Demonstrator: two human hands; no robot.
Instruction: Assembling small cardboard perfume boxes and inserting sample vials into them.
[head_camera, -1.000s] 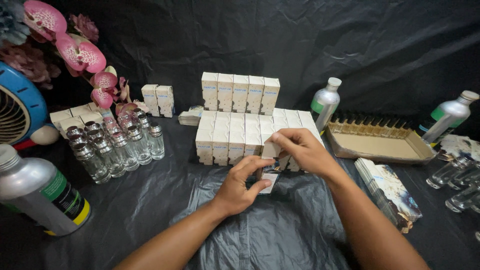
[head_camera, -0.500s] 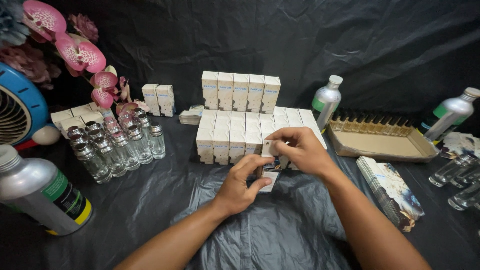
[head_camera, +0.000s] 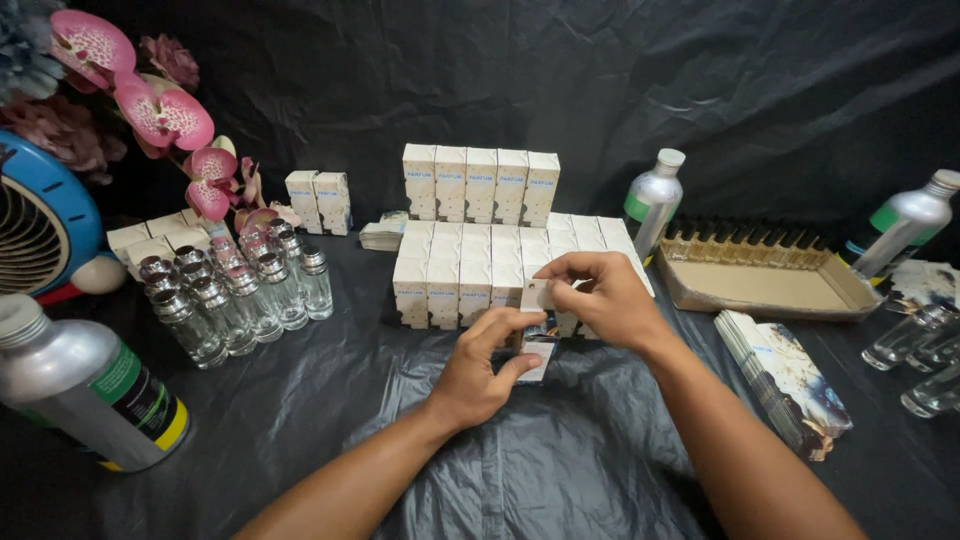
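Little has shifted since the earlier frames: both hands remain at the same spot in front of the box rows, and the right hand (head_camera: 600, 300) has edged slightly lower over the carton.

Carton (head_camera: 538, 335): a small white box with a dark picture on one face, held just above the black sheet (head_camera: 560, 470), directly in front of the box rows (head_camera: 470, 265).

Left hand (head_camera: 480, 372): thumb and forefinger pinch the lower end of the carton; the other fingers curl under it.

Right hand: fingers are pressed together and bent down onto the top end of the carton, thumb against its flap. Whether the flap is open or closed cannot be told.

Surroundings:
- Behind the hands, white boxes stand in tight rows, with a raised row of five (head_camera: 480, 185) at the back.
- Two more boxes (head_camera: 318, 200) stand apart to the left, near a flat stack (head_camera: 382, 232).
- Left of the rows, clear glass vials (head_camera: 235, 290) with silver collars stand in a cluster.
- A large metal bottle (head_camera: 85, 385) lies at the near left.
- A blue fan (head_camera: 40, 225) and pink flowers (head_camera: 150, 100) fill the left edge.
- Right of the rows, a cardboard tray (head_camera: 770, 285) holds a line of vials along its far wall.
- Metal bottles stand beside the tray, one (head_camera: 652, 200) at its left end and one (head_camera: 905, 225) at its right.
- A stack of flat cartons (head_camera: 785, 375) lies near the right forearm.
- More vials (head_camera: 925, 355) lie at the far right.
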